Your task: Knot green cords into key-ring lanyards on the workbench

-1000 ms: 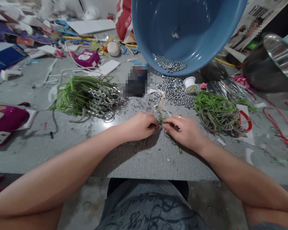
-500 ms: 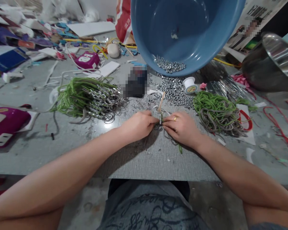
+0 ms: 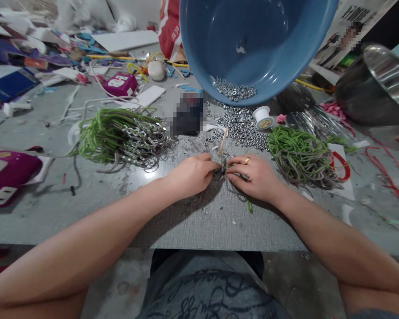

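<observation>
My left hand (image 3: 195,175) is closed in a pinch at the left side of a small cord piece with metal nuts (image 3: 223,166) at the table's middle. From the right, my right hand (image 3: 255,178), with a ring on one finger, pinches the same piece. Grey and green cord (image 3: 250,206) trails out below the right fingers. The exact grip of the fingertips is partly hidden. Just beyond the hands stands a thin wooden stick (image 3: 224,138). Loose metal nuts (image 3: 242,126) lie scattered behind it.
A blue basin (image 3: 262,79) with nuts inside leans over the back. Finished-looking green cords with nuts (image 3: 126,137) lie left, a green and grey cord bundle (image 3: 302,157) right. A white thread spool (image 3: 262,117), a steel bowl (image 3: 359,97) and purple devices (image 3: 11,177) stand around.
The right hand's fingers have shifted slightly and loosened a little around the cord piece. The left hand stays almost in place.
</observation>
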A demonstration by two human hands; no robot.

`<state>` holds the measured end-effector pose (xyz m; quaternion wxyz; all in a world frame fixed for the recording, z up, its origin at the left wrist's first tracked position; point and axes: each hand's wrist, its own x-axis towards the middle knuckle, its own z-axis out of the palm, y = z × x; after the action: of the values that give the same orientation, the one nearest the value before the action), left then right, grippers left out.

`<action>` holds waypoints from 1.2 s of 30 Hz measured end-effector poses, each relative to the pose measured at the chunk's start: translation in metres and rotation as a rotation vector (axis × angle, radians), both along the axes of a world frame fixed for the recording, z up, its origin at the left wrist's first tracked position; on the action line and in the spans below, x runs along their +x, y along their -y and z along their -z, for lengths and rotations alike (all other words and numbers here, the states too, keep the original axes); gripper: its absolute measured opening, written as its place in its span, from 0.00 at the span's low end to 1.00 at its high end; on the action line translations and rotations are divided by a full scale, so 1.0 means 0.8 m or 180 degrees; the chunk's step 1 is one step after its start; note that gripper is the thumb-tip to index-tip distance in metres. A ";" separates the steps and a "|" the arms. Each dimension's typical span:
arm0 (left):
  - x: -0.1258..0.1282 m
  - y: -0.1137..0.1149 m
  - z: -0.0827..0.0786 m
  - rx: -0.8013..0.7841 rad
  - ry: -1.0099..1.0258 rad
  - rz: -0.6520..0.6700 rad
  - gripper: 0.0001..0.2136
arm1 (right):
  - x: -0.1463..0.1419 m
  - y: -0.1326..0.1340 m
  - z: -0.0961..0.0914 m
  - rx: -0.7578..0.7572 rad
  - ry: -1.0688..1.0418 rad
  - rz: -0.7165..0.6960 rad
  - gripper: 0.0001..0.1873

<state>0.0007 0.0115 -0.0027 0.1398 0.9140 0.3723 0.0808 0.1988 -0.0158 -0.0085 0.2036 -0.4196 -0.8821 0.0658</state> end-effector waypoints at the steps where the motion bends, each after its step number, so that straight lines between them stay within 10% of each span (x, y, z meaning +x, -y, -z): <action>1: 0.000 0.000 0.000 0.0002 0.0025 -0.0013 0.16 | 0.003 -0.001 -0.003 -0.0006 -0.0081 0.0037 0.13; 14: -0.005 0.009 -0.016 0.0104 0.0109 0.0287 0.10 | 0.039 0.003 -0.053 -0.1682 0.1039 -0.0696 0.14; 36: -0.004 0.010 -0.019 0.0032 0.0072 0.0482 0.09 | 0.039 0.004 -0.050 -0.1397 0.1687 -0.0151 0.08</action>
<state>-0.0025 0.0031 0.0124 0.1452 0.9392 0.3001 0.0823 0.2299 -0.0193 0.0318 -0.1293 -0.4353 -0.8787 0.1474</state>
